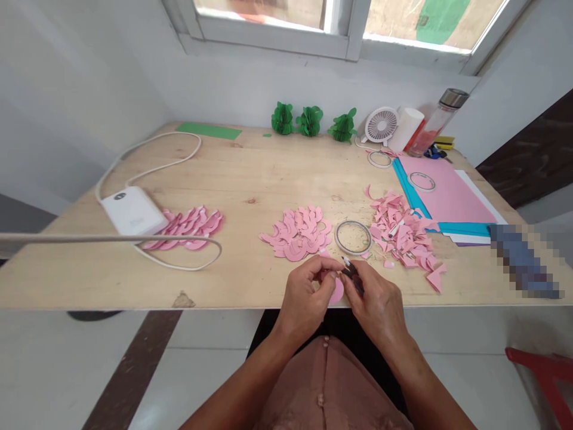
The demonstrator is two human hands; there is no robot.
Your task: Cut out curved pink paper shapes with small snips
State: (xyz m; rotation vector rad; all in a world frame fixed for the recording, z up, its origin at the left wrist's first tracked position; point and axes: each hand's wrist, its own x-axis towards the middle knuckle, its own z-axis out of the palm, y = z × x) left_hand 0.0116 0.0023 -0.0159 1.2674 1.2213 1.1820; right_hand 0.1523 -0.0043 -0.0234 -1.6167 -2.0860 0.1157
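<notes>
Close to the table's front edge, my left hand (308, 292) pinches a pink paper piece (336, 291), whose rounded end shows below the fingers. My right hand (378, 295) is closed around a black pen-like tool (351, 273) with a pale tip, its exact kind unclear. Both hands nearly meet, and the paper is between them. Just beyond my left hand lies a pile of curved pink paper cutouts (298, 233). A roll of tape (353, 237) rests flat past the fingertips. Pink paper scraps (403, 230) are heaped beyond my right hand.
At left, a white power bank (133, 211) with a cable is beside more pink cutouts (197, 227). Several green paper shapes (308, 121) line the back, near a small fan (381, 125) and a bottle (436, 122). Pink sheets (456, 194) lie at right.
</notes>
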